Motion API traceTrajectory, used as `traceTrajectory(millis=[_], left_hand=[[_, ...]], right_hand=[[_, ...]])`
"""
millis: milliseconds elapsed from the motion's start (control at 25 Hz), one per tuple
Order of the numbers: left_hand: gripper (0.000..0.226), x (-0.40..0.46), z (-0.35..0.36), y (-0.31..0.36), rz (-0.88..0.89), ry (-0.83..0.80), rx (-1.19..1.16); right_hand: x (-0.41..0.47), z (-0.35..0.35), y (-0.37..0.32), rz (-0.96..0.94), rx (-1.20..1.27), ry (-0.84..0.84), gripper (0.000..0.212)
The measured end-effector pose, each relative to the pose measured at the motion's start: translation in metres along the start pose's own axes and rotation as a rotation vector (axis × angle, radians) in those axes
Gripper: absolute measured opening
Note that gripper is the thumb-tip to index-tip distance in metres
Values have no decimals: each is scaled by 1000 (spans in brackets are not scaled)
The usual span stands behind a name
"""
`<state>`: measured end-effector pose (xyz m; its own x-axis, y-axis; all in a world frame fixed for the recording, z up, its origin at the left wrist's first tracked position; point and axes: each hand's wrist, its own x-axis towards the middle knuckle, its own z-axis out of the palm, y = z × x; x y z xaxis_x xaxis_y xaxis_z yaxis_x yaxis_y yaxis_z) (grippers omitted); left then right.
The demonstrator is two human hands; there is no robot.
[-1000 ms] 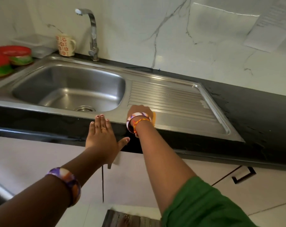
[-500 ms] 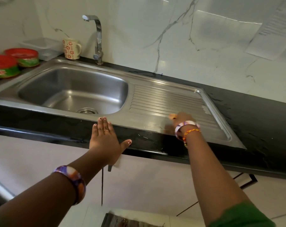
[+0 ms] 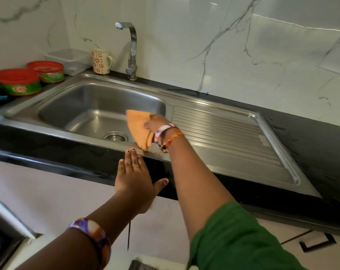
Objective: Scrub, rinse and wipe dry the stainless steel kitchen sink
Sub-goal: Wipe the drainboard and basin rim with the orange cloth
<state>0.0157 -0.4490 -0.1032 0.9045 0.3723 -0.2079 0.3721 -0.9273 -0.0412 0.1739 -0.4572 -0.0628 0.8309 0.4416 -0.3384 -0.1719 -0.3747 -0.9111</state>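
Observation:
The stainless steel sink [image 3: 54,92] has a deep basin on the left with a drain [image 3: 114,137] and a ribbed drainboard [image 3: 223,131] on the right. My right hand [image 3: 157,123] grips an orange cloth [image 3: 139,127], lifted over the basin's right front corner. My left hand [image 3: 133,176] lies flat with straight fingers on the black counter edge [image 3: 48,145], its fingertips touching the sink's front rim. A chrome tap [image 3: 133,49] stands behind the basin; no water runs from it.
Two red-lidded green tubs [image 3: 19,81] and a clear plastic box [image 3: 69,59] sit left of the sink. A flowered mug [image 3: 101,61] stands beside the tap. Marble wall behind, black countertop [image 3: 311,137] to the right, white cabinet doors below.
My right hand moved from the drainboard's front rim leftward and lifted the orange cloth over the basin's corner. My left hand stayed on the counter edge.

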Motion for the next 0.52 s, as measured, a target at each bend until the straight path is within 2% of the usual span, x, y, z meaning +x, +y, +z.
traceTrajectory(millis=[80, 160, 280, 320, 400, 440, 520], left_hand=[[97, 1, 0, -2, 14, 0, 2], [97, 0, 0, -3, 28, -5, -6], [97, 0, -1, -4, 29, -14, -41], [97, 1, -4, -4, 32, -13, -64], [96, 5, -9, 1, 68, 31, -104], [95, 7, -12, 6, 99, 61, -122], [93, 10, -19, 20, 176, 99, -143]], right_hand=[[-9, -21, 5, -61, 123, -44, 24], [-26, -68, 24, -10, 219, 79, 18], [-52, -156, 62, 57, 61, 326, 15], [-59, -177, 74, 97, -31, 431, 26], [-70, -211, 97, 225, -426, 641, 52], [-73, -216, 106, 282, -626, 683, 67], [-72, -204, 115, 313, -847, 600, 81]])
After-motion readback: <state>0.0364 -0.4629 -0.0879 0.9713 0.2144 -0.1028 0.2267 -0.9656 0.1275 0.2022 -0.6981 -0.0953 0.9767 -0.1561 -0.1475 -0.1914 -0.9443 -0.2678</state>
